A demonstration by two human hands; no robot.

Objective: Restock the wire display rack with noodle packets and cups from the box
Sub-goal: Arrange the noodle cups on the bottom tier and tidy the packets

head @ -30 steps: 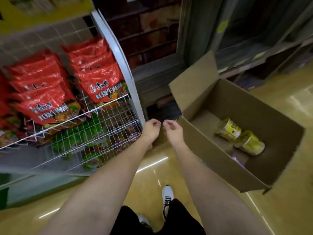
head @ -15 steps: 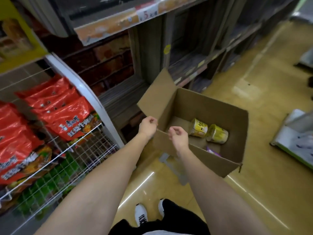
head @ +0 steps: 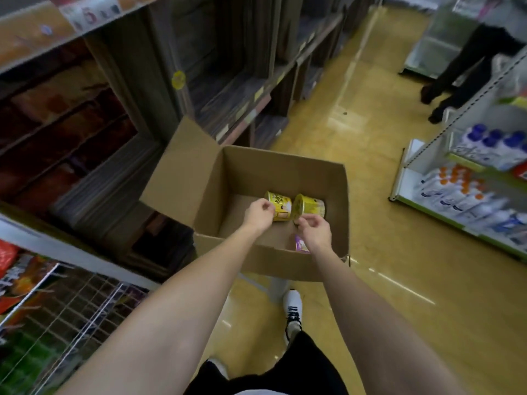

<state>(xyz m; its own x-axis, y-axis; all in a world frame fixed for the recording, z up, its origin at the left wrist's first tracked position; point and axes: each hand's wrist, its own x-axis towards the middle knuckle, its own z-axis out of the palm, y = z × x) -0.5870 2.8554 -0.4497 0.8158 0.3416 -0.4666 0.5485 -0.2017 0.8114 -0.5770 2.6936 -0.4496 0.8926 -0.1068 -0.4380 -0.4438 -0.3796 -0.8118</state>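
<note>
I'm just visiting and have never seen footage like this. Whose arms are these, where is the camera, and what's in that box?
No machine here: a person wears a camera on the head, looking down at their own arms. The left hand and right hand reach into an open cardboard box on the shop floor. Inside lie two yellow noodle cups on their sides and a purple packet. Neither hand grips anything yet. The wire display rack they are restocking is lower left.

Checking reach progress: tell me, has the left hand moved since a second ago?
Yes. The left hand went from outside the cardboard box's near corner to inside it, by the left yellow noodle cup.
</note>
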